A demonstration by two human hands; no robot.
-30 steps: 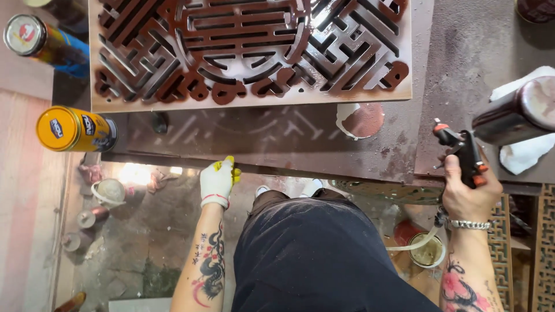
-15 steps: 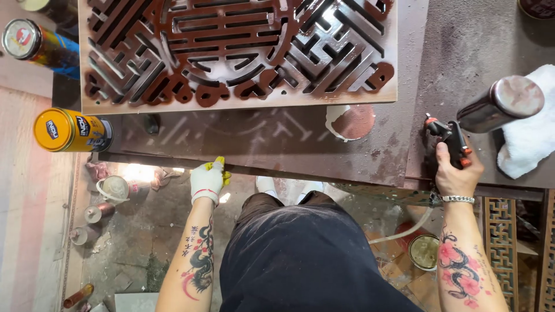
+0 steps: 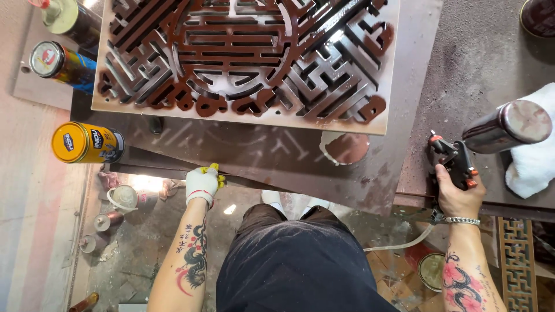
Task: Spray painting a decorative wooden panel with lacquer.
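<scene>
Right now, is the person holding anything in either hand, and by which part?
The right hand holds a spray gun by its handle. The gloved left hand holds no tool; it grips the edge of the stained worktable board.

Yellow can point(image 3: 87, 143); white cloth point(image 3: 535, 156)

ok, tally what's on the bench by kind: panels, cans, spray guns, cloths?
Carved lattice panel: 1
Cans lying at the left, one yellow, one blue, one dark at the top edge: 3
Spray gun, gripped by the right hand: 1
White cloth: 1
Total: 6
The gloved left hand rests on the bench edge.
</scene>
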